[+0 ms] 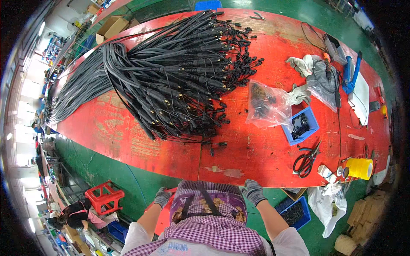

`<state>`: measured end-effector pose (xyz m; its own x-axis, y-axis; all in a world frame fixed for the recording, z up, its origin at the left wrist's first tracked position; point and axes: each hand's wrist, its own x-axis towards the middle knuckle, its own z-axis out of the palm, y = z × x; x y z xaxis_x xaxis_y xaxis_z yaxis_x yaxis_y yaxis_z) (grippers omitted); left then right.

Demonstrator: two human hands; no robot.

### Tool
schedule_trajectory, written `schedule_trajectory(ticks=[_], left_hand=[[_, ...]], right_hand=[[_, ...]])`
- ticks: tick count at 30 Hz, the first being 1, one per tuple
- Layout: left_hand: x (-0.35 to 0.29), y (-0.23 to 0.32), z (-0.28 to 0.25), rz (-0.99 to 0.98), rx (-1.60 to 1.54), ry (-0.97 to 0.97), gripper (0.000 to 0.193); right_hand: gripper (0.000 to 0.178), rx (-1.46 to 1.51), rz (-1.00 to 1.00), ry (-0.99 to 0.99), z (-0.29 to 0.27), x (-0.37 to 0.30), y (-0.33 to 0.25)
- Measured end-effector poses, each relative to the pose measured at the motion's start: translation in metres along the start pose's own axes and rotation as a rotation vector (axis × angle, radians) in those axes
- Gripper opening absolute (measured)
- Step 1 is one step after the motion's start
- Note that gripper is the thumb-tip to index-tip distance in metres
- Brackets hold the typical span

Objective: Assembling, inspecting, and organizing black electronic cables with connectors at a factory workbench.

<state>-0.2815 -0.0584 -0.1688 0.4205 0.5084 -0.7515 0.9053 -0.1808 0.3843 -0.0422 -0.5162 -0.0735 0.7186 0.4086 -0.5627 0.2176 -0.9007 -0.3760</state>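
Note:
My left hand [162, 197], in a grey glove, is low beside my lap against the edge of a red stool [164, 219]; its fingers are partly hidden, so I cannot tell whether it grips the stool. At the table's near edge is my right hand [253, 192], gloved in grey too, its fingers apart with nothing visible in them. A large bundle of black cables [171, 81] lies across the red table [171, 160], folded over on the left, with many small connectors fanned out to the right. Black-handled pliers [306, 162] rest on the tabletop ahead of my right hand.
On the right are a blue bin [314, 121] of black parts, a clear plastic bag [267, 106], work gloves [301, 65], a blue hand-lever tool [351, 74] and a yellow spool [359, 168]. Another blue bin [306, 213] stands below the edge. A person [77, 215] works lower left near a red stool [104, 198].

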Motion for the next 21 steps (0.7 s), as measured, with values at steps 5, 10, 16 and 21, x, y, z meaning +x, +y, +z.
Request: schedule_trajectory(ticks=[5,10,16,21], left_hand=[[-0.088,0.100,-0.015,0.250,0.449,-0.007,0.028],[-0.052,0.044,-0.016,-0.026,-0.312,-0.213,0.033],[-0.082,0.113,-0.008,0.264,0.057,-0.042,0.033],[-0.071,0.190,-0.006,0.355,0.154,0.056,0.025]], right_hand=[[0.026,0.391,0.238,-0.028,0.106,-0.005,0.050],[0.022,2.133,0.857,-0.042,0.069,-0.011,0.002],[0.041,2.518,1.075,0.227,0.143,-0.020,0.052],[0.052,2.666,0.852,0.755,0.080,0.036,0.047]])
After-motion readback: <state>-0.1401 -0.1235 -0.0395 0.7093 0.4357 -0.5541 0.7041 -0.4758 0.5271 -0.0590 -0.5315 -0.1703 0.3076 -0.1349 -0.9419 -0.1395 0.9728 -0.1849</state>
